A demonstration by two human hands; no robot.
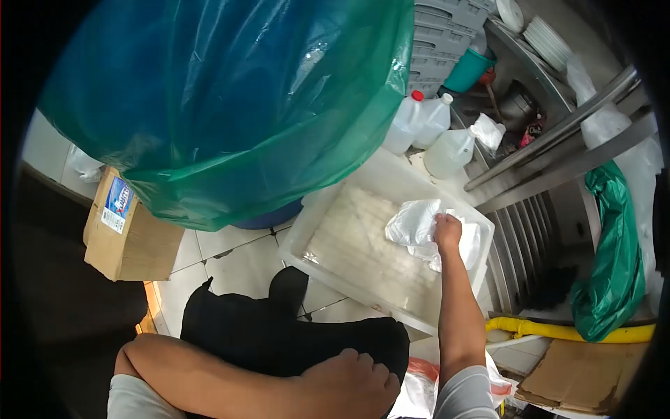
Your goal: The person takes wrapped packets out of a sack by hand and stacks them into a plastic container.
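My right hand [448, 230] is closed on a crumpled white cloth or thin sheet [416, 225]; I cannot tell its material. It is over a low, whitish translucent plastic tub [307, 209] on the floor. The bottom of the tub [349, 244] looks pale and shiny, perhaps wet. Across my dark-clad knee lies my left forearm, and my left hand [349, 384] is curled into a loose fist there, with no object showing in it.
A large bin lined with a green bag [279, 153] fills the upper left, beside a cardboard box [139, 237]. Plastic jugs [447, 153] stand behind the tub. On the right are a metal rack [530, 223], a green bag [611, 265], a yellow hose [544, 329] and flattened cardboard [579, 373].
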